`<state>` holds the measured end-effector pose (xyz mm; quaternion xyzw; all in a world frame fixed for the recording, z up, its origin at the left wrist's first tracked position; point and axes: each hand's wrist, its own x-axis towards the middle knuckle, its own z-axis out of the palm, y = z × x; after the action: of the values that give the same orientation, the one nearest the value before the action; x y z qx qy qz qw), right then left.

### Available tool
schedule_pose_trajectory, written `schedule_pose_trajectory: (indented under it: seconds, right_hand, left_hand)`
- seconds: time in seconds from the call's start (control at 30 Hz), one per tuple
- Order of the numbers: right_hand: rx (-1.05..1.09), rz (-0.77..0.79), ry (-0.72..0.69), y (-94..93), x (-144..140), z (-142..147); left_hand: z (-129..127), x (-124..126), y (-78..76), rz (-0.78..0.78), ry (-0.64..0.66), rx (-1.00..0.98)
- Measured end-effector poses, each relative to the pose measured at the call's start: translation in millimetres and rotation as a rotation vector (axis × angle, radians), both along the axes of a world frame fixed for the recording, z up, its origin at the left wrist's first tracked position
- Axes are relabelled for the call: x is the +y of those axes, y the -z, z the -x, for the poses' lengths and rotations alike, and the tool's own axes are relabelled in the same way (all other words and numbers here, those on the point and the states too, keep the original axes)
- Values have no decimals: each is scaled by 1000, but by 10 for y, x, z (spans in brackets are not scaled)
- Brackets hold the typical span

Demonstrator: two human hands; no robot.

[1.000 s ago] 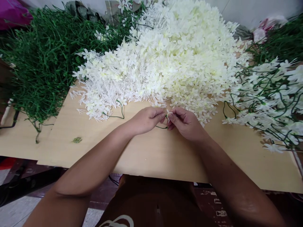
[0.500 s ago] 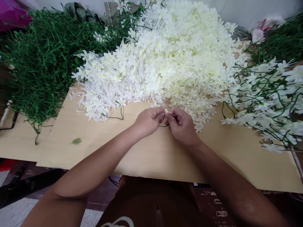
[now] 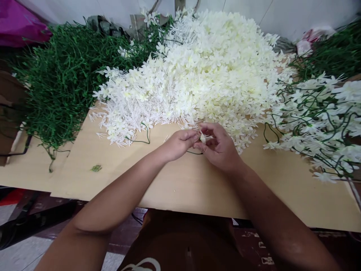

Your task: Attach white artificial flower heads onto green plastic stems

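Observation:
My left hand (image 3: pixel 177 144) and my right hand (image 3: pixel 219 147) meet fingertip to fingertip over the wooden board (image 3: pixel 180 180), just in front of a big pile of white plastic flowers (image 3: pixel 203 71). Between the fingertips sits one small white flower (image 3: pixel 204 137), pinched by my right hand. A thin green stem (image 3: pixel 194 153) runs under the hands, its end pinched in my left hand. Where flower and stem join is hidden by the fingers.
A heap of bare green stems (image 3: pixel 59 82) lies at the left. Stems with flowers on them (image 3: pixel 318 116) are piled at the right. A loose green stem (image 3: pixel 141 140) and a small green scrap (image 3: pixel 96 168) lie on the board. A purple bag (image 3: pixel 19 32) sits far left.
The hands have stayed together at the pile's front edge. My right hand has opened its outer fingers a little, and the white flower now shows between the fingertips. The view shifted slightly.

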<state>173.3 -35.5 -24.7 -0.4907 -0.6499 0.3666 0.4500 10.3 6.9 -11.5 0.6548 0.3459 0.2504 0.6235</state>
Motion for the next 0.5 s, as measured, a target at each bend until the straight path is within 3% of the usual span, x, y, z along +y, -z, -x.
schedule_pose_trajectory:
  seconds: [0.07,0.3,0.5]
  right_hand:
    - [-98,-48,-60,-5,3,-29]
    - [-230,-185,-67,-17,28,-57]
    - [-182,-92,-138,-109,29,-54]
  left_hand:
    - [14,4,-1,18,8,30]
    - [53,18,-64,-47,56,125]
    - [68,22,-81,-87,95,150]
